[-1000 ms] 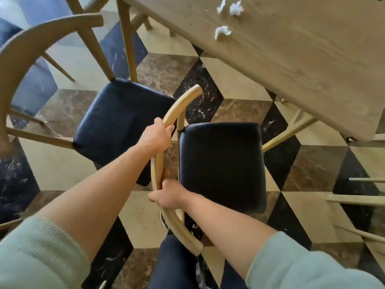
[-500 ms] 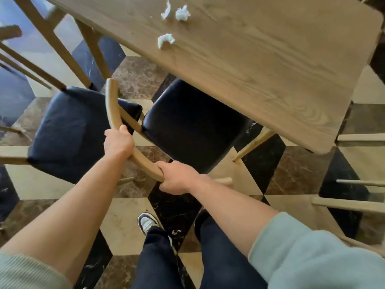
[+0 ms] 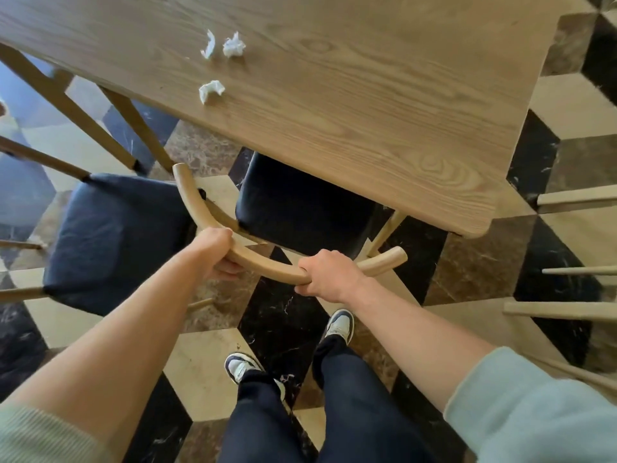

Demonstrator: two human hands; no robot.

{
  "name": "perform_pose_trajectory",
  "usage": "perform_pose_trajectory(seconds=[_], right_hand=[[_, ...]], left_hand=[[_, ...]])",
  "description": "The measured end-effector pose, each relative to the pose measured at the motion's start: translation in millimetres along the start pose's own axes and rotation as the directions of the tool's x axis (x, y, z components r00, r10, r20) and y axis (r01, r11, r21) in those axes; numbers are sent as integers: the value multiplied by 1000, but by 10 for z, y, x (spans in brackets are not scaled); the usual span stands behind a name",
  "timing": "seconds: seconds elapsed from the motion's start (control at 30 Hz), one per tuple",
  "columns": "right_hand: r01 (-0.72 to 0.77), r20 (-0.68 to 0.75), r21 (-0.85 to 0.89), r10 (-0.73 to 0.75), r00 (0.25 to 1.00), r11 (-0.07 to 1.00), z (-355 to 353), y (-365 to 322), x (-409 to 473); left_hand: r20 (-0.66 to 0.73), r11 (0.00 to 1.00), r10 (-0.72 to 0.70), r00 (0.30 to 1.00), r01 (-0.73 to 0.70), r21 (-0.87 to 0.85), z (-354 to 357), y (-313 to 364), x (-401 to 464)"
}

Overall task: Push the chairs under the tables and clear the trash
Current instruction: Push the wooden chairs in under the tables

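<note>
A wooden chair with a curved backrest and a dark blue seat stands at the near edge of the wooden table. Its seat lies partly under the tabletop. My left hand grips the backrest's left part and my right hand grips it right of centre. Three crumpled white tissues lie on the table: two at the far left and one nearer the edge.
A second chair with a dark blue seat stands left of the held one, outside the table. Wooden legs and rails of other chairs jut in at the right. My feet stand on a chequered marble floor.
The chair has turned square to the table and slid further under it; its seat is now partly covered by the tabletop. Both hands have kept their grip on the backrest.
</note>
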State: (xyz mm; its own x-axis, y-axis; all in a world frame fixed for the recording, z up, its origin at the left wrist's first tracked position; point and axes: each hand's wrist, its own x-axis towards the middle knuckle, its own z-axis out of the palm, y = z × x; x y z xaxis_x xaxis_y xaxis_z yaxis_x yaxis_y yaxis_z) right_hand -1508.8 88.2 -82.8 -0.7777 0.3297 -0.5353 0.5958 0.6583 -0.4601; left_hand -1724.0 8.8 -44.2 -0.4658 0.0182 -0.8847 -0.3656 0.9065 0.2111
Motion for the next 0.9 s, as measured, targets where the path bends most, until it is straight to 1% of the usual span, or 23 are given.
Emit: perform_pose_trajectory(seconds=[0.1, 0.17, 0.23, 0.3, 0.4, 0.47, 0.53, 0.57, 0.63, 0.67, 0.7, 0.77, 0.87, 0.9], right_hand=[[-42, 4, 2, 42, 999, 999, 6, 89, -150], [-78, 13, 18, 78, 997, 997, 33, 116, -258], [-125, 44, 43, 123, 991, 991, 17, 238, -356], [-182, 100, 39, 177, 979, 983, -17, 249, -370], [-242, 141, 108, 226, 964, 964, -96, -64, -234], [-229, 85, 191, 217, 973, 954, -148, -357, -71], [-193, -31, 268, 209, 977, 944, -160, -777, 142], [-166, -116, 280, 205, 972, 946, -166, -1043, 295], [-121, -312, 259, 201, 929, 958, -190, -1440, 551], [-90, -385, 241, 180, 905, 967, -175, -1714, 716], [-76, -424, 232, 171, 889, 970, -186, -1933, 825], [-40, -432, 233, 140, 891, 972, -213, -2397, 1090], [-10, -338, 227, 88, 937, 974, -195, -2929, 1534], [6, -309, 228, 67, 949, 974, -213, -3166, 1817]], left_hand=[[40, 994, 52, 998, -56, 95, 136, -38, -54], [56, 990, 65, 996, -71, 119, 176, -97, -101], [129, 986, 86, 988, -103, 129, 261, -122, -151], [187, 974, 113, 976, -146, 174, 234, -189, -171], [226, 949, 209, 951, -253, 190, -57, -274, -166], [215, 938, 261, 941, -300, 174, -286, -322, -140], [208, 940, 277, 938, -310, 145, -692, -449, -99], [204, 944, 273, 940, -303, 129, -982, -531, -43], [186, 949, 264, 946, -289, 125, -1473, -657, 129], [154, 951, 265, 952, -285, 122, -1829, -768, 233], [127, 954, 264, 956, -278, 112, -2099, -850, 319], [44, 953, 284, 958, -287, 99, -2633, -963, 535], [-94, 936, 335, 938, -319, 153, -3249, -973, 826], [-148, 928, 349, 925, -320, 189, -3533, -903, 983]])
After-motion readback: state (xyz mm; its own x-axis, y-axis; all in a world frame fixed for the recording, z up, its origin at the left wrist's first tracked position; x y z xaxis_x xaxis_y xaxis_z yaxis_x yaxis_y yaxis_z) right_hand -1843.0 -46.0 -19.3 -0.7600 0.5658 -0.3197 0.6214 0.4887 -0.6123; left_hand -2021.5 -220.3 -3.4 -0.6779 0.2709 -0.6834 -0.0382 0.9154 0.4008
